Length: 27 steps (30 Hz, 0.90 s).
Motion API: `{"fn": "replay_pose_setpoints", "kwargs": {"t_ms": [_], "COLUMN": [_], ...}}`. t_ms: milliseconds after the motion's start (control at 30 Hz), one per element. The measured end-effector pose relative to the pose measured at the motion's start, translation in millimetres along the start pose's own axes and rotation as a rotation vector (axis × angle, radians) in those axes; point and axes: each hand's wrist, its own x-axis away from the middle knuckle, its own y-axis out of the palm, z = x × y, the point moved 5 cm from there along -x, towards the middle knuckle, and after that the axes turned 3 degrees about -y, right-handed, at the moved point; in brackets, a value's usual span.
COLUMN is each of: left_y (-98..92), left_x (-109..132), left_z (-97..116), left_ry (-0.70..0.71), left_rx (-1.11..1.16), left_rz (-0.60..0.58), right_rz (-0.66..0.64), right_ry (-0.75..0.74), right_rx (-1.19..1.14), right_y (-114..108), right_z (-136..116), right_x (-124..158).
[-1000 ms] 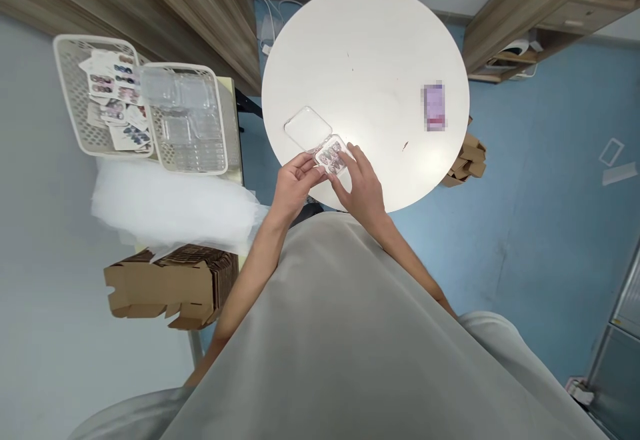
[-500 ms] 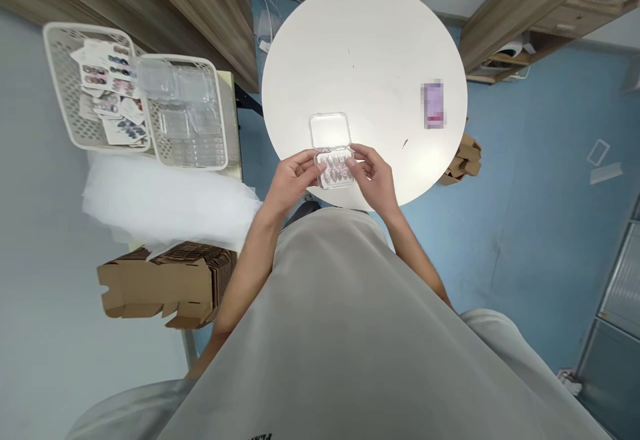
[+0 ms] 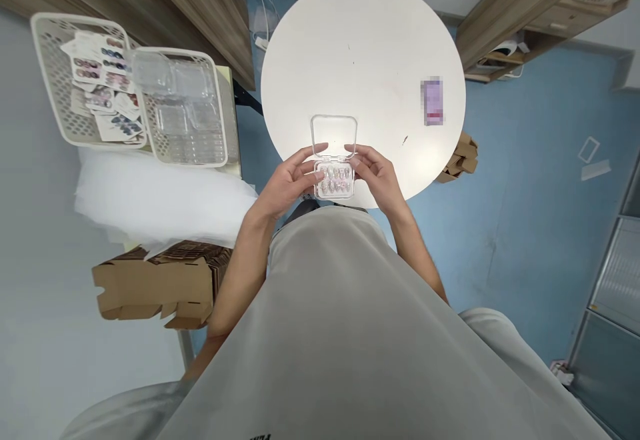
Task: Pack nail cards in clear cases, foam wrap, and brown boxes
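Note:
A small clear plastic case [image 3: 335, 195] stands open at the near edge of the round white table, its hinged lid [image 3: 334, 118] raised on the far side. Inside lies a white card with two rows of press-on nails [image 3: 336, 179], shiny and pinkish silver. My left hand [image 3: 291, 177] grips the case's left side, thumb on the card's edge and fingers reaching up by the lid. At the right side, my right hand [image 3: 377, 175] holds the case near the hinge, with its index finger beside the lid.
To the left, a white basket [image 3: 55, 110] holds nail cards and another basket [image 3: 224, 127] holds clear cases. White wrapping sheets [image 3: 165, 193] and folded cardboard boxes [image 3: 155, 287] lie below them. A blurred purple item [image 3: 433, 101] rests on the table's right [image 3: 365, 40].
The case has tilted and come slightly nearer to me, its lid standing more upright. My right thumb has moved off the nails to the case's right edge; my left fingers have shifted up toward the lid.

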Motion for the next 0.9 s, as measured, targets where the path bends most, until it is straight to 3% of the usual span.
{"fn": "replay_pose_setpoints", "kwargs": {"t_ms": [233,567,900], "left_y": [-8.3,-0.1,-2.1], "left_x": [3.0,10.9,10.2], "left_z": [-1.2,7.9,0.8], "left_ry": [0.028,0.052,0.084], "left_rx": [-0.013,-0.004,0.017], "left_rz": [0.073,-0.077,-0.072], "right_rz": [-0.088,-0.235,-0.218], "right_ry": [-0.044,-0.097,-0.094], "right_rx": [0.059,0.011,0.03], "right_y": [-0.6,5.2,5.3], "right_z": [-4.5,1.9,-0.4], "right_x": [6.5,7.9,7.8]}}
